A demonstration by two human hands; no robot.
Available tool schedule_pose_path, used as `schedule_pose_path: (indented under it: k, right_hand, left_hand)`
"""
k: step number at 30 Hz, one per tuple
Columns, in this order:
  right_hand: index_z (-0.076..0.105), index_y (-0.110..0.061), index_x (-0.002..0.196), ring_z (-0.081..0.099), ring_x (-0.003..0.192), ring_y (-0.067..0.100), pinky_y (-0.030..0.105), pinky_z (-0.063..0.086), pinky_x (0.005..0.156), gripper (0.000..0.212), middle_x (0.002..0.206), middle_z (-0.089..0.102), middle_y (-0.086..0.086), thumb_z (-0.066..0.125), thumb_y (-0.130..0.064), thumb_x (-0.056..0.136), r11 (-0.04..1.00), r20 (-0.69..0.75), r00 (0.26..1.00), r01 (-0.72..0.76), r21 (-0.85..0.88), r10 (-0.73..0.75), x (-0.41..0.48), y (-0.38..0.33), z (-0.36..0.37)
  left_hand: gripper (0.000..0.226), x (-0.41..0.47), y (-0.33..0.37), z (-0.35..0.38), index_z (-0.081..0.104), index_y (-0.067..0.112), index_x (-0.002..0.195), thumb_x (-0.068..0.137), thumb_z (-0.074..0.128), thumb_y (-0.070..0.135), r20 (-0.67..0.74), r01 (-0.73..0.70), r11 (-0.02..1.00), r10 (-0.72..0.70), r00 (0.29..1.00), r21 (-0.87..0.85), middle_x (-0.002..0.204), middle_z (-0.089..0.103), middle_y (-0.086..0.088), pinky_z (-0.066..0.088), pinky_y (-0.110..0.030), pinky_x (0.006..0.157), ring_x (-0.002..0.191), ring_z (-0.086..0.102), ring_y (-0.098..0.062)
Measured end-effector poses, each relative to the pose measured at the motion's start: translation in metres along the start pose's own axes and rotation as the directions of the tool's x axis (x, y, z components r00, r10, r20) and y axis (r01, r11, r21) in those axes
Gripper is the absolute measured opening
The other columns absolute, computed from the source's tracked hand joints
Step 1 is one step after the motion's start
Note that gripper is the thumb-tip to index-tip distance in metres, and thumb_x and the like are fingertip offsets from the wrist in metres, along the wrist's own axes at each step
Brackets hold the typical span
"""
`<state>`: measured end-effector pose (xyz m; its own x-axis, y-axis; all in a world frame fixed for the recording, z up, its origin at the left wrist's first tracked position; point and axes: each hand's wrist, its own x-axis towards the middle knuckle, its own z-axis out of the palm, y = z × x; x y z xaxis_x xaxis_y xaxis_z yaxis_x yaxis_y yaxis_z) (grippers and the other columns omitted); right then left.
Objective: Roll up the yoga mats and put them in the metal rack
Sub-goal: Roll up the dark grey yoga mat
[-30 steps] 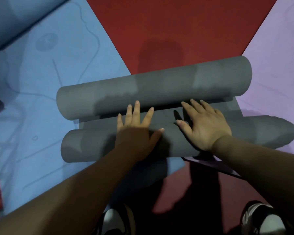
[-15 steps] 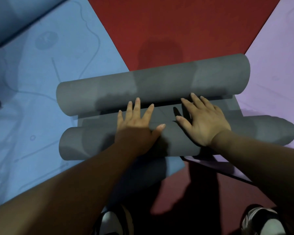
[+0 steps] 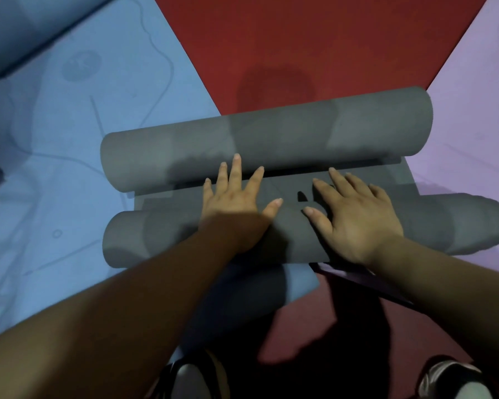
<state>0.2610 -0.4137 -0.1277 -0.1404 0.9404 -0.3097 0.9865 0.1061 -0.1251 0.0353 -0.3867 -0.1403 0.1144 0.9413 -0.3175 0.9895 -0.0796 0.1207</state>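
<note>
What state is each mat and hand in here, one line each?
grey mat: two rolls joined by a short flat strip.
left hand: fingers straight, pressing the near roll.
right hand: fingers straight, pressing the near roll.
blue mat: unrolled, flat.
purple mat: unrolled, flat.

No text, number or brand can be read anywhere. The blue mat (image 3: pixel 69 156) bears a faint round emblem (image 3: pixel 82 66), up and to the left of the grey rolled mat (image 3: pixel 271 139), and some thin curved lines. None of these marks resolves into letters or digits.
</note>
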Motion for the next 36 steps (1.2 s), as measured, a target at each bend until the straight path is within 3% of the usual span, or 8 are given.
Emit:
schedule_pose_path:
  k: [10,13,16,29,36]
  right_hand:
    - [0.019,-0.035,0.160,0.014,0.155,0.027,0.048,0.022,0.121,0.082,0.170,0.016,0.002,0.010,-0.076,0.089,0.997,-0.032,0.999,-0.007,0.075,0.009,0.028,0.004,-0.007]
    - [0.018,-0.035,0.160,0.013,0.155,0.028,0.049,0.021,0.121,0.078,0.170,0.015,0.004,0.016,-0.074,0.093,0.996,-0.029,0.999,-0.010,0.084,0.013,0.034,0.006,-0.009]
    - [0.018,-0.034,0.161,0.012,0.156,0.028,0.049,0.021,0.122,0.075,0.170,0.013,0.004,0.021,-0.072,0.096,0.997,-0.022,1.000,-0.012,0.077,0.014,0.037,0.007,-0.010]
    - [0.020,-0.036,0.159,0.013,0.156,0.026,0.053,0.017,0.122,0.081,0.171,0.004,0.005,0.009,-0.079,0.090,0.997,0.012,1.000,0.016,0.077,-0.017,0.038,0.006,-0.017]
    - [0.032,-0.035,0.155,0.024,0.152,0.026,0.052,0.026,0.117,0.082,0.168,0.020,0.004,0.004,-0.076,0.089,1.000,-0.031,0.999,0.029,-0.011,-0.030,0.021,0.000,-0.006]
  left_hand:
    - [0.073,0.005,-0.001,-0.012,0.013,0.044,0.158,0.093,0.025,0.075,-0.005,0.008,1.000,-0.008,1.000,-0.014,0.169,-0.013,-0.001,-0.001,-0.055,0.124,0.156,-0.009,-0.024]
    - [0.080,-0.007,-0.002,-0.008,0.011,0.045,0.158,0.086,0.016,0.080,-0.004,-0.003,1.000,0.003,1.000,0.013,0.169,-0.013,0.000,-0.002,-0.054,0.124,0.156,-0.010,-0.023]
    - [0.089,-0.014,-0.004,-0.001,0.017,0.042,0.158,0.080,0.004,0.081,-0.098,-0.019,0.999,0.022,0.995,0.026,0.170,-0.004,-0.004,0.003,-0.055,0.124,0.156,-0.002,-0.026]
    - [0.083,0.010,-0.005,-0.007,0.006,0.045,0.158,0.085,0.015,0.084,-0.026,0.021,1.000,-0.021,0.999,0.023,0.170,-0.007,-0.002,0.003,-0.053,0.125,0.156,-0.004,-0.024]
    - [0.081,0.014,-0.006,-0.007,0.006,0.046,0.158,0.087,0.019,0.083,-0.019,0.023,1.000,-0.023,1.000,0.014,0.170,-0.008,-0.002,0.004,-0.054,0.124,0.156,-0.004,-0.024]
